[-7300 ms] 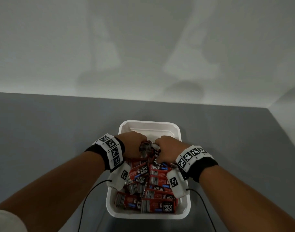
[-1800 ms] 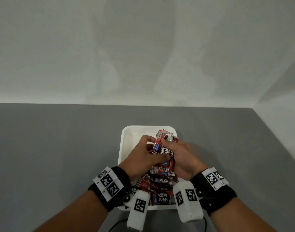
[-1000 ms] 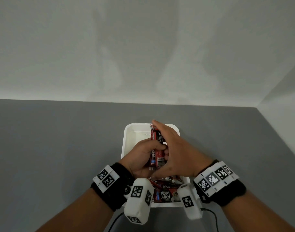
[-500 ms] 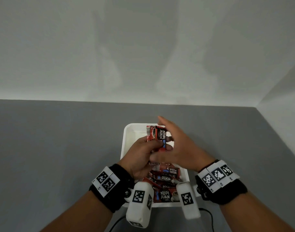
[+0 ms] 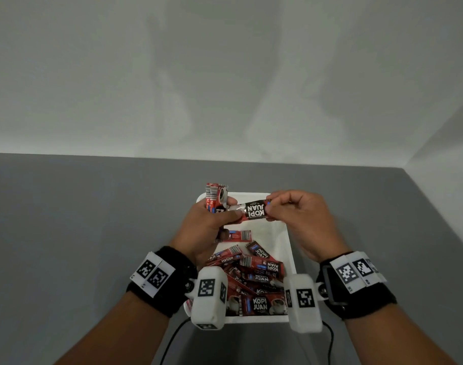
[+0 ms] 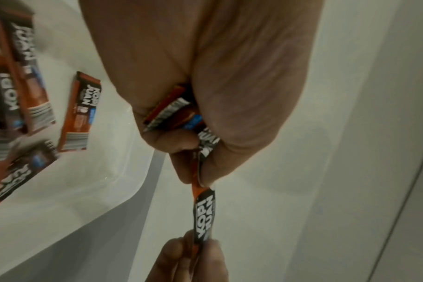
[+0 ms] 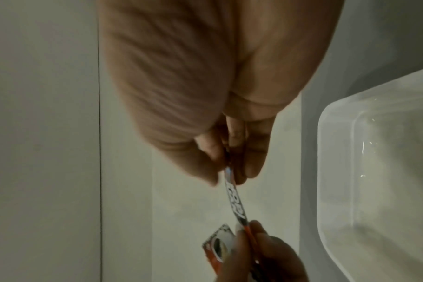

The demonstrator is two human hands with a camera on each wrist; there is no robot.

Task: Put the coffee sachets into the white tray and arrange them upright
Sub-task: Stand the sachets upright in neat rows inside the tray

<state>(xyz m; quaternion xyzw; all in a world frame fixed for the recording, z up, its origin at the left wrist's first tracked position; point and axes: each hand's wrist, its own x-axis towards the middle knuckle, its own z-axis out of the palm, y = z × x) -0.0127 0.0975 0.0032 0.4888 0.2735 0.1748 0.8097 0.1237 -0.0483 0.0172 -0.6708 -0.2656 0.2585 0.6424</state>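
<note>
Left hand: the left hand (image 5: 209, 225) grips a small bundle of red-and-black foil coffee sachets (image 5: 216, 197) standing on end in the fist, while thumb and forefinger also pinch one end of a single flat sachet (image 5: 255, 210).
Right hand: the right hand (image 5: 301, 219) has fingertips pressed together on that sachet's other end — it spans horizontally between both hands, above the far end of the tray.
Tray: the white rectangular plastic tray (image 5: 288, 241) has glossy, rounded walls; the far half is bare, and loose sachets (image 5: 254, 275) lie flat and overlapping at the near end.
Step advice: probably turn the single sachet on end and align it with the bundle, edges flush, before setting down.
Handling: thin crinkly foil looks slippery — a firm squeeze likely keeps the stack together.
</note>
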